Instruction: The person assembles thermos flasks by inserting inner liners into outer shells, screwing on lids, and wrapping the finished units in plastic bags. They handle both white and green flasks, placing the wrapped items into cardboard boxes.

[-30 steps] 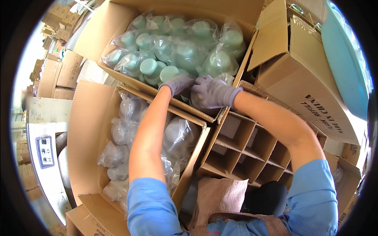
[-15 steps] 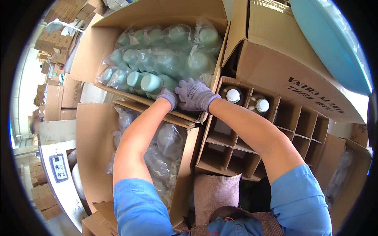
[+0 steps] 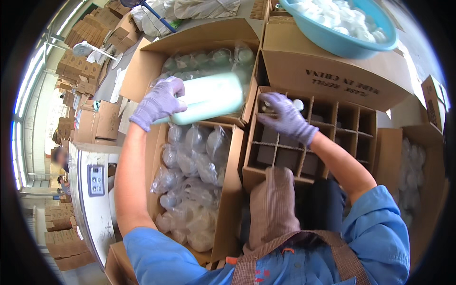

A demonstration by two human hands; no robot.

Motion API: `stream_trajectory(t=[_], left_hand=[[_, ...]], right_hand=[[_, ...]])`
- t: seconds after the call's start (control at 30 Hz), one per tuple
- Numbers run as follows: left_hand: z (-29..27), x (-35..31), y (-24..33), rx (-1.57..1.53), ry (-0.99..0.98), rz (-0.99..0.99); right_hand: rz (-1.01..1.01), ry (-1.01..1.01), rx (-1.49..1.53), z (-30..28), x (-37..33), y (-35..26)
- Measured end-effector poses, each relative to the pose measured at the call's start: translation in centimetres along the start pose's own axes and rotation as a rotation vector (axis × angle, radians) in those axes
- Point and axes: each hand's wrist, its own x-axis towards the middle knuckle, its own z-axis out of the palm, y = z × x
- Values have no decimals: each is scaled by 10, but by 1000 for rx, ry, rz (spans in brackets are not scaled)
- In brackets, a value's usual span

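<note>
My left hand (image 3: 159,102), in a grey-purple glove, is closed on a pale green bottle (image 3: 211,97) and holds it on its side, blurred by motion, above the front of a carton (image 3: 190,35). Inside that carton lie rows of similar pale green bottles (image 3: 221,56) in clear plastic bags. My right hand (image 3: 287,118), gloved alike, hovers over the left rear cells of a divided carton (image 3: 308,145). Its thumb and fingers are apart, near a bottle mostly hidden beneath them. Beside the fingers a white bottle cap (image 3: 298,104) shows in a cell.
Nearer me on the left, an open carton (image 3: 230,175) holds several bagged clear, rounded pieces (image 3: 190,166). A blue basin (image 3: 332,45) of white caps stands at the back right. Another open carton (image 3: 387,152) is on the right; a white machine panel (image 3: 90,190) stands left.
Both hands were together at the carton of green bottles. The left has lifted one bottle out and moved left; the right has moved right over the divided carton. My view has shifted.
</note>
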Motion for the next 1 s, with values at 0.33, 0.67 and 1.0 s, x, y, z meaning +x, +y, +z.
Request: stream_trajectory(t=[0.33, 0.67, 1.0], left_hand=[[173, -178, 190, -1427, -391, 69], [230, -168, 266, -1851, 14, 37], [185, -145, 262, -1369, 204, 425]], right_hand=[[-213, 98, -123, -198, -161, -236], [105, 172, 280, -141, -192, -234], [594, -212, -634, -16, -31, 121]])
